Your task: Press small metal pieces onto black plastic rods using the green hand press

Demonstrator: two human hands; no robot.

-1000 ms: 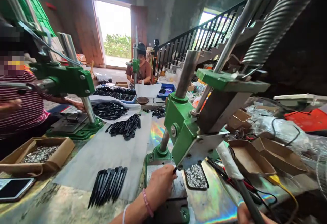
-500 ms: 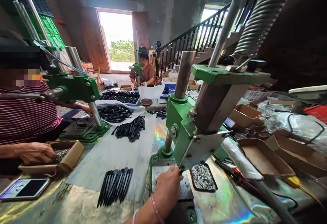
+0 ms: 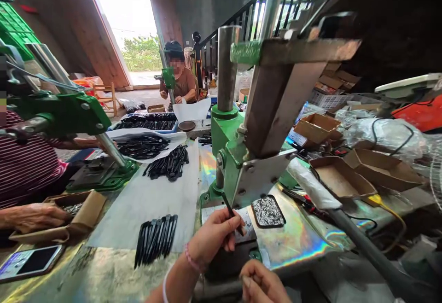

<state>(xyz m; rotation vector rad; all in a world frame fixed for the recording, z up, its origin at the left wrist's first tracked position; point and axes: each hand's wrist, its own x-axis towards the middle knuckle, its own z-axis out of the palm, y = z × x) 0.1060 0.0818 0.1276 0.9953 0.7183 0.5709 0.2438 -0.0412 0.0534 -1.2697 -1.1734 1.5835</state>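
Observation:
My left hand (image 3: 219, 231) is closed around a slim black stick (image 3: 228, 205), which tilts up to the left in front of the green hand press (image 3: 226, 142). Below and to the right, near the bottom edge, my right hand (image 3: 264, 282) has its fingers pinched together; anything between them is too small or hidden to make out. A small dark tray (image 3: 268, 212) of tiny silvery metal parts sits beside the press base. On the left, a fanned row of black pointed sticks (image 3: 156, 238) lies partly on a white sheet (image 3: 165, 197).
More black sticks (image 3: 169, 162) are heaped farther back. The press's long lever (image 3: 366, 243) slants across the right side. Cardboard boxes (image 3: 341, 178) and plastic bags stand beyond it. At left, a co-worker's hand (image 3: 37, 218) reaches into a carton near a phone (image 3: 31, 262). Another person sits behind.
My left hand has drawn back from under the press and now shows the black stick upright in its fingers. My right hand has come into view at the bottom. The camera view has shifted.

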